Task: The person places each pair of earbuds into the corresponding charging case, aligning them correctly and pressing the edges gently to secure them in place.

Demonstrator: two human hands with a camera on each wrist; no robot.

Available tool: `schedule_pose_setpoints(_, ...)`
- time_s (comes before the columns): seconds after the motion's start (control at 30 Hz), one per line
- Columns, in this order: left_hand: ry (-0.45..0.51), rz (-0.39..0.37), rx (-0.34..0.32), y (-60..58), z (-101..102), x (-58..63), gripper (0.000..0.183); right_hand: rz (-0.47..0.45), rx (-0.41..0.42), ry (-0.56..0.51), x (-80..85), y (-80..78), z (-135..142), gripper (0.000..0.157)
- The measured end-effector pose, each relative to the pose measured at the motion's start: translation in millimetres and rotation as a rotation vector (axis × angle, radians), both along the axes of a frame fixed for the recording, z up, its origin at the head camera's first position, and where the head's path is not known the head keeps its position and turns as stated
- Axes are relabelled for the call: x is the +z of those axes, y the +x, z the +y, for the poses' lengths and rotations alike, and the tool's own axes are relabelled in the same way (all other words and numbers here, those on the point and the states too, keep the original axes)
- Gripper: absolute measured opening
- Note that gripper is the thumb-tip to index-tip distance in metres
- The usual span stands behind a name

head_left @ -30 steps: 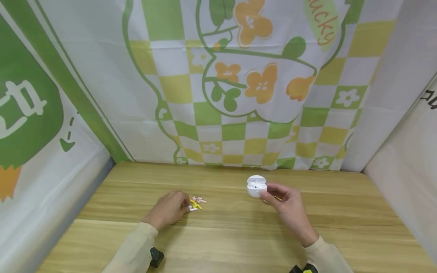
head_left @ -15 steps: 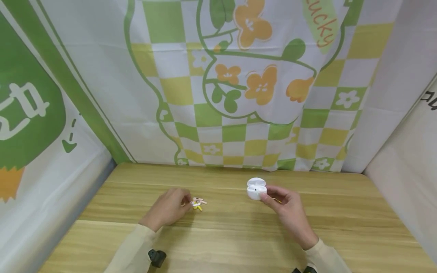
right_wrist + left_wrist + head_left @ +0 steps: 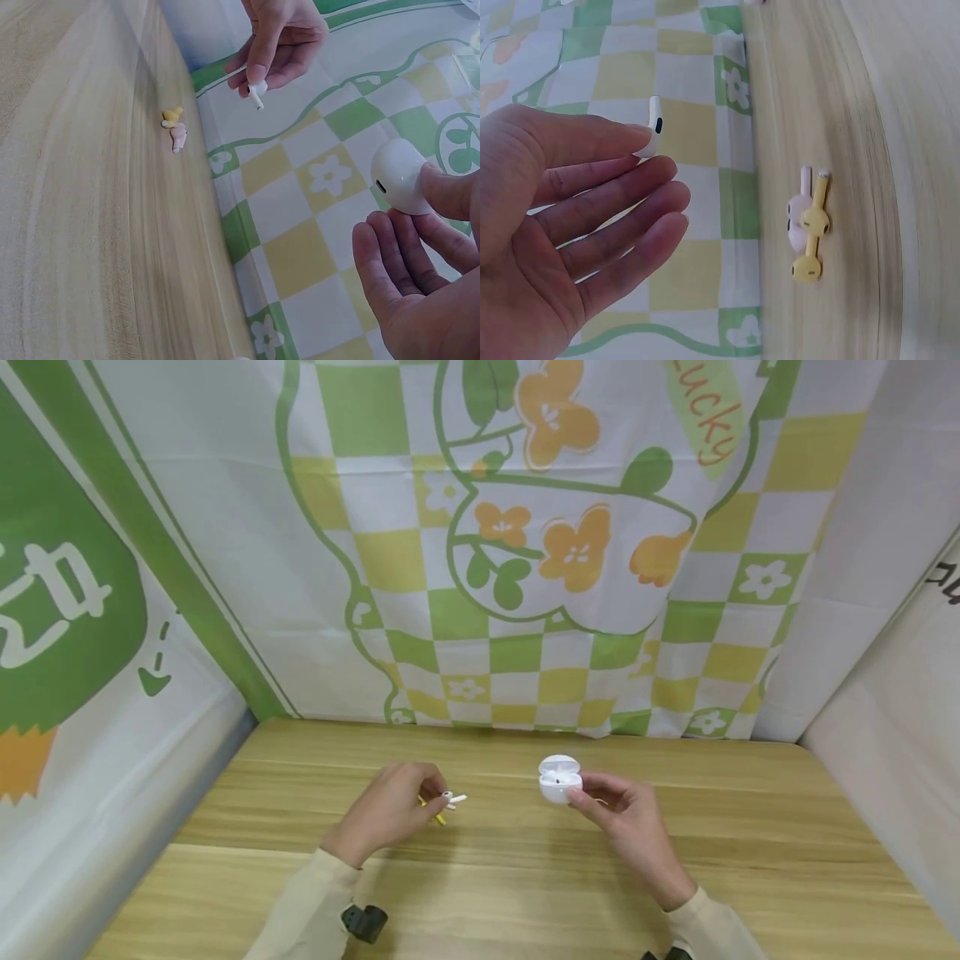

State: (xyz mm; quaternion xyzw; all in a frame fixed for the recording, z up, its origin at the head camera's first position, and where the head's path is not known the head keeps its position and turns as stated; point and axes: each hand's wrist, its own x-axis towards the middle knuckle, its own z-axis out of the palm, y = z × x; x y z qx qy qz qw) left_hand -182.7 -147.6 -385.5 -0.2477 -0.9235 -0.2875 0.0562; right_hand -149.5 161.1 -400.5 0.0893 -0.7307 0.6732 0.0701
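Note:
Between thumb and index finger, my left hand (image 3: 393, 810) pinches a white earbud (image 3: 655, 120), raised above the table with its stem pointing away from the fingertips. My right hand (image 3: 641, 835) grips a rounded white earbud case (image 3: 560, 787) by its side, also off the table. The case lid stands up, and a small white shape with a dark spot shows inside it. Below my left hand, two yellow earbuds (image 3: 808, 268) lie in a small pile with pink earbuds (image 3: 798, 205); in the head view the hand partly covers this pile.
The wooden table (image 3: 495, 893) runs back to a hanging cloth (image 3: 525, 652) with green and yellow checks. Side cloths border it at left and right. A black device (image 3: 365, 924) is strapped at my left wrist.
My left hand has picked the white earbud off the pile and carried it up and to the right, towards the case. The right hand keeps its hold, with the case slightly lower in view.

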Motion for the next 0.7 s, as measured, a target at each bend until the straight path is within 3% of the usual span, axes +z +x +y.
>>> schedule_pose_setpoints(0.33,0.06,-0.019,-0.017,-2.3,9.4,-0.8,0.007,0.0,0.014,0.002,-2.5,-1.4,-0.9,0.023)
schedule_pose_setpoints(0.7,0.098,-0.002,-0.042,-3.6,13.8,6.0,0.003,0.002,0.013,0.011,-5.4,-3.0,-1.3,0.024)
